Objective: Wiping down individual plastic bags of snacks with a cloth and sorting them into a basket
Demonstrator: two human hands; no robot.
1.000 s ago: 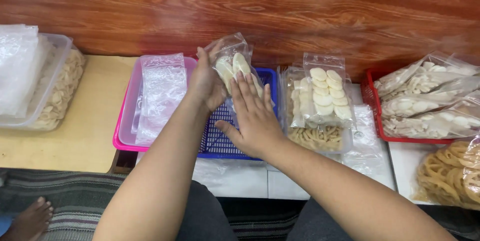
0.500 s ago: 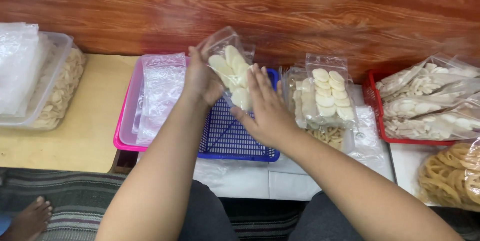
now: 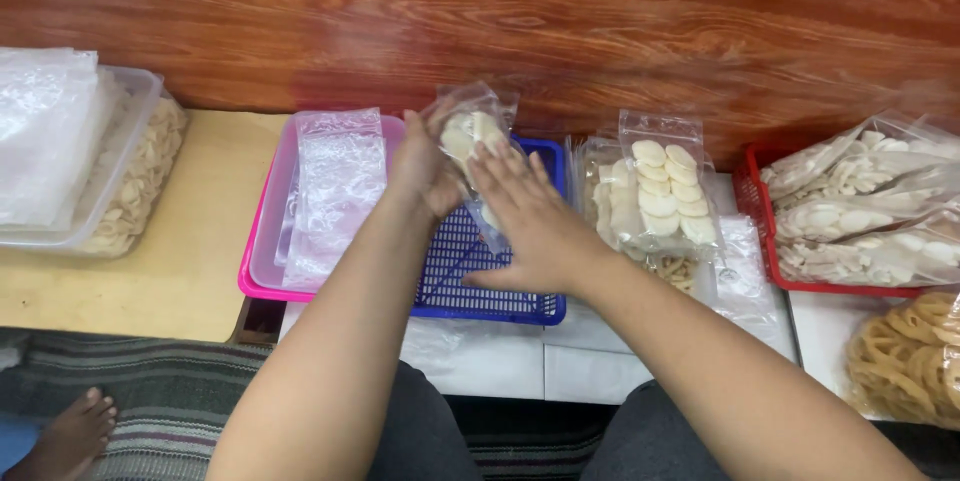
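My left hand (image 3: 424, 169) grips a clear plastic bag of pale round crackers (image 3: 472, 127) and holds it upright over the blue basket (image 3: 470, 286). Flat against the bag's front lies my right hand (image 3: 524, 223), fingers spread and pressing on it. The lower part of the bag is hidden behind that hand. Both forearms reach in from the bottom of the view.
A pink tray (image 3: 262, 251) holding empty clear bags (image 3: 335, 191) sits left of the basket. Filled cracker bags (image 3: 665, 191) lie to the right, then a red basket (image 3: 765, 241) piled with more. A clear tub of crackers (image 3: 130, 191) stands far left. A wooden wall runs behind.
The bag has been raised and tilted more upright. My right hand slid up from the basket onto the bag's face.
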